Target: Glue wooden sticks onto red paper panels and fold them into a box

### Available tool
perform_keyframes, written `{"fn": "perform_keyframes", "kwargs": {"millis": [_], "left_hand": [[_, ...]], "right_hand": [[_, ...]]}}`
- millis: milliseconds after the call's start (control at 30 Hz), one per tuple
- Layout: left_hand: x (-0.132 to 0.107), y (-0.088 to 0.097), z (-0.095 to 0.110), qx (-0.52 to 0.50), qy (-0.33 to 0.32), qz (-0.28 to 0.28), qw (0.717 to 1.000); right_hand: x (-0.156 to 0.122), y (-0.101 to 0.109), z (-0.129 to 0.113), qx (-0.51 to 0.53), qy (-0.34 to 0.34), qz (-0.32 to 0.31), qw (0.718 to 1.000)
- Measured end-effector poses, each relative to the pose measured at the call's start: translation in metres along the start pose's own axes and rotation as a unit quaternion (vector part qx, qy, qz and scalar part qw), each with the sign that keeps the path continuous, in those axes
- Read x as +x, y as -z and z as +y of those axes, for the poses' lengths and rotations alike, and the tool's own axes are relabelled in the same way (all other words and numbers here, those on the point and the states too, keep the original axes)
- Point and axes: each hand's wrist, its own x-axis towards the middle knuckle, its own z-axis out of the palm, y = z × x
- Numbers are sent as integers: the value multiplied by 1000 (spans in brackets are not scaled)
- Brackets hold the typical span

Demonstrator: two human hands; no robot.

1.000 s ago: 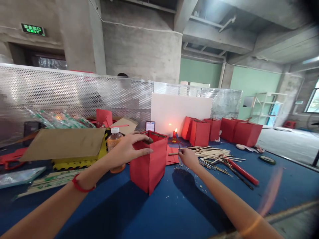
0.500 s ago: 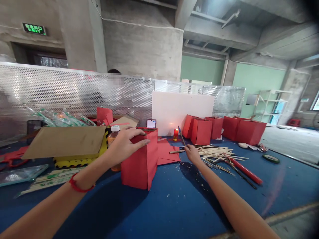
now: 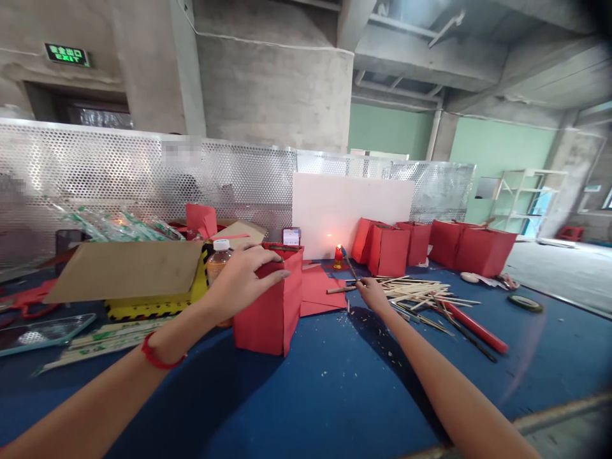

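My left hand is at the top of an upright red paper box, thumb and fingers closed at its near upper edge. A dark strip or stick lies along the box's far rim. My right hand pinches a thin dark stick. Its bluish tip is at the flame of a small lit candle in a red holder. Near those fingertips is a brown stick; whether the hand touches it I cannot tell. Flat red paper lies beside the box.
Several red paper boxes stand at the back right. Loose wooden sticks, a red tube and a tape roll lie on the blue table. Left are a bottle, cardboard and wrapped sticks.
The stick's tip in my right hand has come down slightly to the candle flame. My left hand stays at the red box. The person behind the mesh has shifted left.
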Motion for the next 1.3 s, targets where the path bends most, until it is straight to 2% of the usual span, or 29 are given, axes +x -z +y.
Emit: {"fn": "perform_keyframes", "kwargs": {"millis": [433,900,1167,1300], "left_hand": [[-1,-2,-2,16,-23,-9,1000],[-2,-5,0,50,-12,-23,998],[-4,-4,-6,65,-2,-24,998],[-4,-4,-7,60,0,-9,998]], "right_hand": [[2,-3,-2,16,-2,9,1000],[2,-3,5,22,-9,14,1000],[1,-3,5,19,1,20,1000],[0,-2,5,16,2,16,1000]]}}
